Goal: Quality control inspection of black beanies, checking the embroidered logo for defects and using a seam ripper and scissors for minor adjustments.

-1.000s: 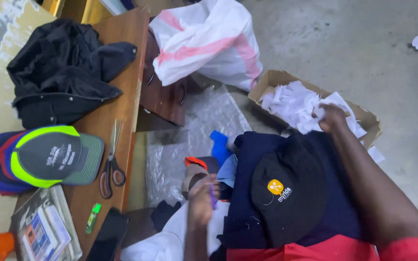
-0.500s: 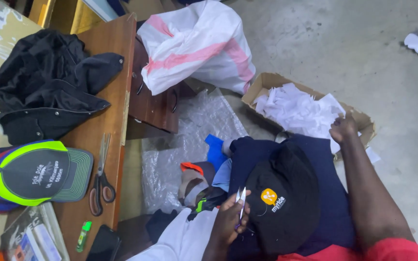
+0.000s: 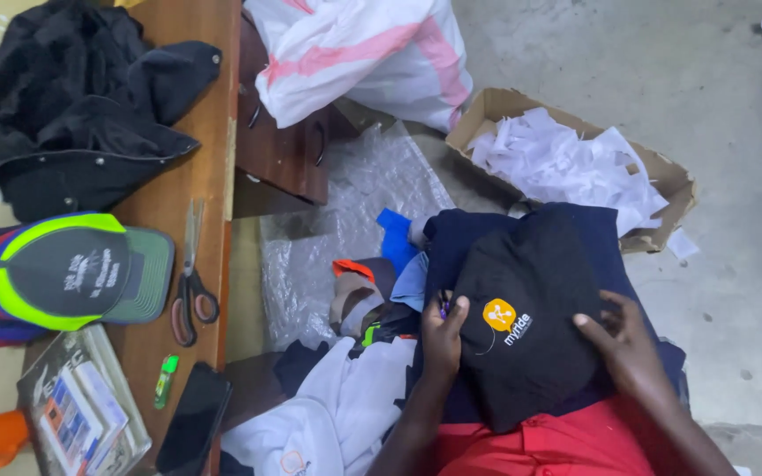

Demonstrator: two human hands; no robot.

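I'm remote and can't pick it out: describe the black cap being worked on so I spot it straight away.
Start at the cardboard box of white paper scraps on the concrete floor; just below it, the black cap lies on dark navy cloth in the person's lap, between the left hand and right hand. Unlike the neon-trimmed caps on the wooden desk, it is plain black with a round orange emblem on its front.

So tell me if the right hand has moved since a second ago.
Yes. The right hand was up at the cardboard box of white scraps; it has come back toward the person and now rests on the black cap, away from the box.
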